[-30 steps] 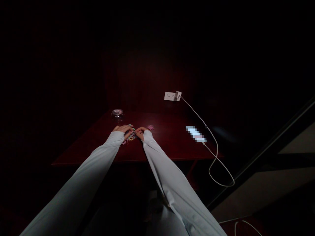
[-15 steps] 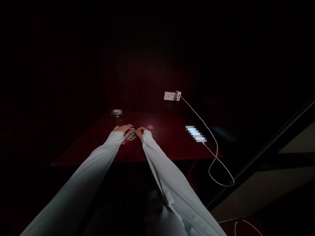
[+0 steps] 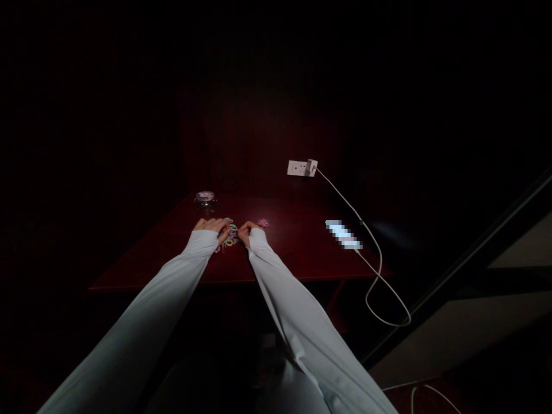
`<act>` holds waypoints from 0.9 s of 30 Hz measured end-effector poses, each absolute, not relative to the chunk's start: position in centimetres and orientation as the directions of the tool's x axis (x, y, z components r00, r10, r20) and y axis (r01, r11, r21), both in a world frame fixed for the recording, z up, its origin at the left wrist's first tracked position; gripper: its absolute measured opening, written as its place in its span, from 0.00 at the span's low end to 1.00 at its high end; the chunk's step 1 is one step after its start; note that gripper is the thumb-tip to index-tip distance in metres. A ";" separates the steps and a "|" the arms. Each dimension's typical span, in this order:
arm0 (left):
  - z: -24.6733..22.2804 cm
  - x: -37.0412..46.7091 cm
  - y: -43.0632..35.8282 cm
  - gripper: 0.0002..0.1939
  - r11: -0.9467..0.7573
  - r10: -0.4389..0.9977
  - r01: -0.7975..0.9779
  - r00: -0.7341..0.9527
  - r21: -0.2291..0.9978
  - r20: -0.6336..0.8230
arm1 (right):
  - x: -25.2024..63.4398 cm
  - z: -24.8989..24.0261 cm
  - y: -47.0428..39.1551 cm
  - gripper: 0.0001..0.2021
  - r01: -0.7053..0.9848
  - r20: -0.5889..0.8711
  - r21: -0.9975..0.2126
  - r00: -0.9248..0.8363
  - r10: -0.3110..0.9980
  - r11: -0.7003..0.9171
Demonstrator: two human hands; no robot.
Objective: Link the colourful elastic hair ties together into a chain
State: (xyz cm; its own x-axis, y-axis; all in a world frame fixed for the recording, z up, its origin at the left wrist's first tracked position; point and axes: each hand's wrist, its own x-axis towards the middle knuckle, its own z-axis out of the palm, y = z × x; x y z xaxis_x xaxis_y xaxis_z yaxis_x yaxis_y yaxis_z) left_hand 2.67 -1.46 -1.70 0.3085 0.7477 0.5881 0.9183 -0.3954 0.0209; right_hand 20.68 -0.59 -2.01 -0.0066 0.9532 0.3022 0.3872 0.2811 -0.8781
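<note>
A pile of small pastel loops, which look like hair ties (image 3: 230, 242), lies on the dark red table between my hands. My left hand (image 3: 213, 226) rests over the left side of this pile, its fingers curled and thumb drawn in close to them. Facing it from the right, my right hand (image 3: 247, 232) has thumb and fingertips pinched together at the pile's edge. Whatever sits in either pinch is too small to make out. Just beyond my right hand is a little heap of pink loops (image 3: 264, 223).
A clear round container (image 3: 205, 198) stands at the table's back left. On the right lies a lit, blurred phone (image 3: 344, 234) with a white cable (image 3: 381, 259) looping past the table edge up to a charger (image 3: 311, 167) in the wall socket (image 3: 295, 168). The surroundings are dark.
Both hands stay at the pile with only slight finger movement. The fingers of my left hand have shifted a little; the surrounding objects look the same.
</note>
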 end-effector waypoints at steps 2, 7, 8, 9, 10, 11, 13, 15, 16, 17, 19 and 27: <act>-1.6 2.7 -1.6 0.11 -0.386 0.745 0.922 0.302 0.014 0.595 | 20.8 -1.9 -0.6 0.09 0.432 0.317 -0.855 -0.006 0.949 0.288; -1.4 2.8 -1.9 0.13 -0.383 0.738 0.923 0.280 0.039 0.614 | 21.1 -1.5 -1.0 0.11 0.535 0.349 -0.794 0.009 0.937 0.291; -1.4 2.8 -1.9 0.12 -0.382 0.736 0.923 0.274 0.046 0.620 | 21.1 -1.5 -1.0 0.11 0.535 0.343 -0.797 0.018 0.939 0.281; -1.4 2.8 -1.9 0.12 -0.380 0.733 0.924 0.267 0.052 0.625 | 21.1 -1.4 -1.1 0.11 0.533 0.334 -0.802 0.024 0.942 0.270; -1.5 2.7 -1.9 0.12 -0.377 0.732 0.924 0.260 0.057 0.629 | 21.1 -1.4 -1.1 0.11 0.528 0.327 -0.808 0.030 0.945 0.263; -1.5 2.7 -1.8 0.11 -0.375 0.732 0.925 0.254 0.062 0.632 | 21.2 -1.4 -1.2 0.11 0.523 0.323 -0.812 0.031 0.946 0.260; -1.5 2.7 -1.9 0.11 -0.367 0.734 0.927 0.239 0.074 0.636 | 21.2 -1.3 -1.2 0.11 0.523 0.326 -0.810 0.029 0.945 0.264; -1.5 2.8 -1.9 0.10 -0.351 0.739 0.933 0.223 0.081 0.636 | 21.1 -1.3 -1.2 0.12 0.537 0.347 -0.797 0.034 0.937 0.276; -1.4 2.8 -2.0 0.10 -0.338 0.743 0.938 0.214 0.079 0.634 | 21.1 -1.3 -1.1 0.12 0.547 0.359 -0.789 0.040 0.933 0.280; -1.4 2.8 -2.0 0.10 -0.323 0.747 0.943 0.206 0.074 0.632 | 21.1 -1.3 -1.1 0.12 0.556 0.368 -0.781 0.046 0.929 0.283; -1.3 2.9 -2.1 0.10 -0.292 0.752 0.954 0.189 0.063 0.631 | 21.1 -1.3 -0.9 0.12 0.569 0.387 -0.771 0.064 0.920 0.285; -1.4 2.8 -2.0 0.09 -0.305 0.738 0.952 0.211 0.038 0.640 | 21.1 -2.5 0.0 0.07 0.521 0.411 -0.783 0.022 0.911 0.340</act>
